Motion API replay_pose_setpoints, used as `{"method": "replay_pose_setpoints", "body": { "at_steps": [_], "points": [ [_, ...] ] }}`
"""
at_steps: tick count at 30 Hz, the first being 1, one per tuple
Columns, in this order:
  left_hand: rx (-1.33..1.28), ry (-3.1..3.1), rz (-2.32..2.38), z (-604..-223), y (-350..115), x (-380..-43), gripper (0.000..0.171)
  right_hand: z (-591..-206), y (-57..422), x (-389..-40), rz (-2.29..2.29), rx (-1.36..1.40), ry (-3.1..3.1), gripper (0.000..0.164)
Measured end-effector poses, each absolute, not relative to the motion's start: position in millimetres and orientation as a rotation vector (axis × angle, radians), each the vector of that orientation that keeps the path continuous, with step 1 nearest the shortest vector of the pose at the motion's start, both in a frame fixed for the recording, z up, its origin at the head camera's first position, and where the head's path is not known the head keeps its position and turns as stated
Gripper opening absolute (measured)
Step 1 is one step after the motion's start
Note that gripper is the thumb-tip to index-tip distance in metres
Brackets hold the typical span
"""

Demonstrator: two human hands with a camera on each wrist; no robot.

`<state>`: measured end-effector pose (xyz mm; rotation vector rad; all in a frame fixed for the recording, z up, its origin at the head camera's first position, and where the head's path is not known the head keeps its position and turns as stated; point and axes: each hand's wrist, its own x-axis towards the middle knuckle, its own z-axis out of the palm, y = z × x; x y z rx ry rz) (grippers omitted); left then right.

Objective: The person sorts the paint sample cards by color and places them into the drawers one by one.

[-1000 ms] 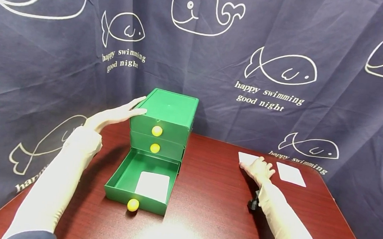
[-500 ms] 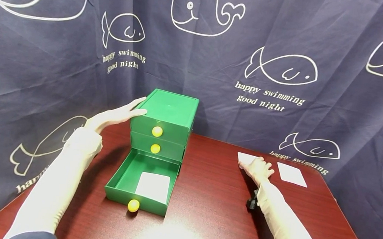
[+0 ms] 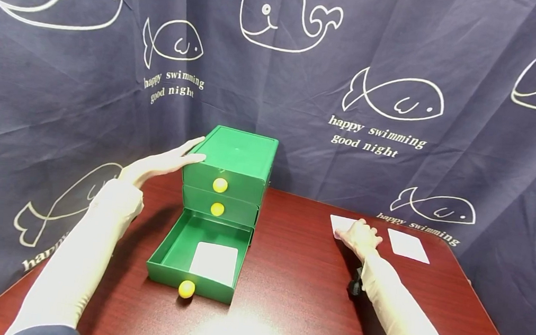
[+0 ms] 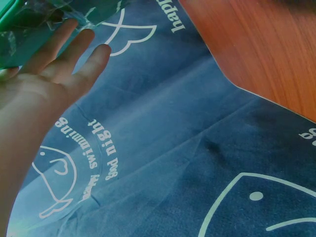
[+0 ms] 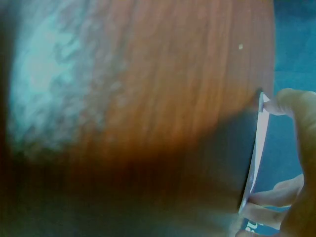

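A green drawer box [image 3: 238, 151] with yellow round knobs stands left of the table's middle. Its lowest drawer [image 3: 180, 242] is pulled out, and a white square card [image 3: 213, 262] lies in it. My left hand [image 3: 165, 161] rests against the box's left side and top edge, fingers extended; the left wrist view shows three spread fingers by the green plastic. At the table's far right, my right hand [image 3: 361, 238] holds another white card [image 3: 339, 224] by its edges, thumb at one side and fingers at the other, as the right wrist view shows.
A further white card [image 3: 408, 246] lies flat to the right of my right hand. Behind the dark red table [image 3: 296, 276] hangs a navy curtain [image 3: 298, 90] with white whale and fish prints. A small black object [image 3: 355, 286] sits under my right wrist.
The card under my right hand has shifted slightly left and toward me. My left hand and the drawer box stay as they were.
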<state>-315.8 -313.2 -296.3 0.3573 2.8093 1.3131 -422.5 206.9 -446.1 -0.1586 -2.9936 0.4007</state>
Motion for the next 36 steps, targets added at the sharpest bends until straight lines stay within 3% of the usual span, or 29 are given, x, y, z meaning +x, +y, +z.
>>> {"method": "replay_pose_setpoints", "body": {
  "at_steps": [9, 24, 36],
  "points": [
    [0.357, 2.8, 1.33, -296, -314, -316, 0.077, -451, 201, -430, 0.406, -0.243, -3.025, 0.113],
    [0.355, 2.809, 1.319, -298, -313, -318, 0.075, -451, 200, -426, 0.382, -0.195, -2.929, 0.095],
    [0.345, 2.776, 1.354, -298, -314, -319, 0.074, -446, 193, -404, 0.477, 0.096, -2.839, 0.085]
  ]
}}
